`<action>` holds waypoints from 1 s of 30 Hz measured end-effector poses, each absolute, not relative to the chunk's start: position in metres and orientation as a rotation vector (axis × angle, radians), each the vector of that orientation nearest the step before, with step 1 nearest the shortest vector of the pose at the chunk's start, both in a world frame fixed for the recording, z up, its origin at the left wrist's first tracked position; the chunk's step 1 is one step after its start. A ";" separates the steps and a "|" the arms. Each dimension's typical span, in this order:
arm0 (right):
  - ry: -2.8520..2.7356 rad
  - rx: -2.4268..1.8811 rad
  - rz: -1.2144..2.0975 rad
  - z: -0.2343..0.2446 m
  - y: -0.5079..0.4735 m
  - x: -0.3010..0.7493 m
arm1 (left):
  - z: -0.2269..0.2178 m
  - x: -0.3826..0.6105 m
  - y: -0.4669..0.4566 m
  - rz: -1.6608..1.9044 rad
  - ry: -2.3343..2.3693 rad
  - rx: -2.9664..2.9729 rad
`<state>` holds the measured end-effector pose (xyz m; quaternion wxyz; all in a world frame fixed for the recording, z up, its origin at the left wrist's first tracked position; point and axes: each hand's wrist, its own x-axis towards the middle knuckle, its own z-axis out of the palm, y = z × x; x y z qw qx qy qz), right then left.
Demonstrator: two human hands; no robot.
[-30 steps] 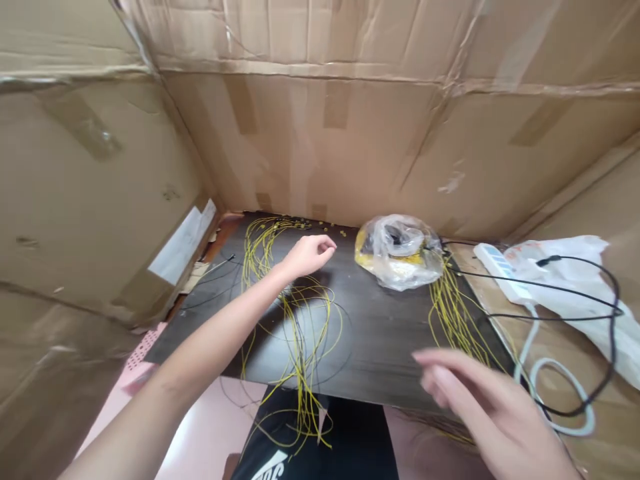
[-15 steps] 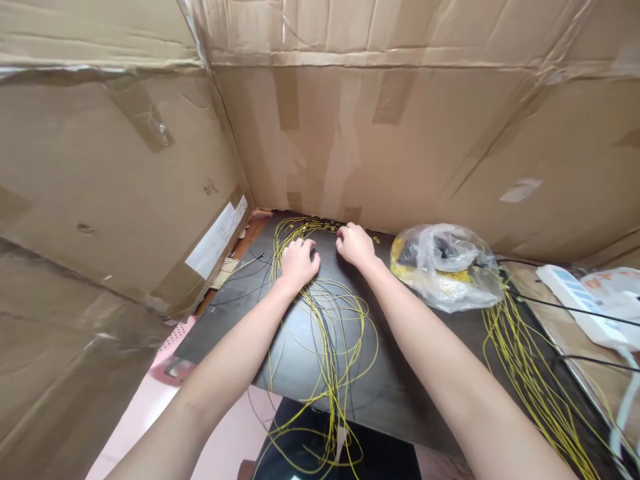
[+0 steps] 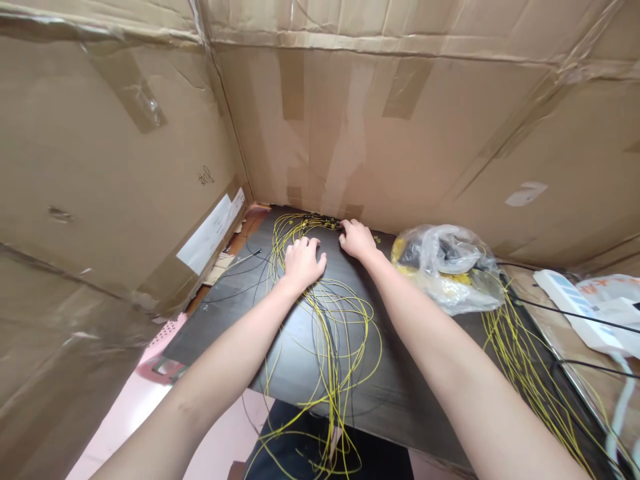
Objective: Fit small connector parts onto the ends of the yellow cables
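Note:
Thin yellow wires (image 3: 333, 327) lie in loose loops over a dark tabletop (image 3: 400, 373) and hang off its front edge. My left hand (image 3: 303, 261) rests on the far end of these loops, fingers curled down onto them. Just to its right, my right hand (image 3: 357, 239) reaches the back of the table, fingers bent and pressed at the wire ends with small dark and yellow connectors (image 3: 325, 221). What either hand pinches is hidden under the fingers.
A clear plastic bag (image 3: 447, 265) with yellow and black parts sits at the right. More yellow wires (image 3: 525, 367) spread beside it. A white power strip (image 3: 575, 310) with black cable lies far right. Taped cardboard walls (image 3: 350, 133) enclose the back and left.
My right hand swung from the near right across to the far wire ends beside my left hand. The view shifted left and came closer to the table.

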<state>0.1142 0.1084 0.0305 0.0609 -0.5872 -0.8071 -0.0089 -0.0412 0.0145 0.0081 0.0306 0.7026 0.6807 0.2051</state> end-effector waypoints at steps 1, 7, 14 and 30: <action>-2.453 -1.778 -0.029 0.031 0.109 0.114 | 0.008 -0.041 0.014 0.634 2.097 2.168; -2.487 -1.700 -0.101 0.032 0.098 0.112 | 0.009 -0.044 0.012 0.643 2.098 2.181; -2.468 -1.589 -0.093 0.020 0.039 0.136 | 0.011 -0.043 0.010 0.688 2.112 2.204; -2.222 -1.415 0.036 -0.001 0.024 0.145 | 0.008 -0.043 0.012 0.563 2.072 2.282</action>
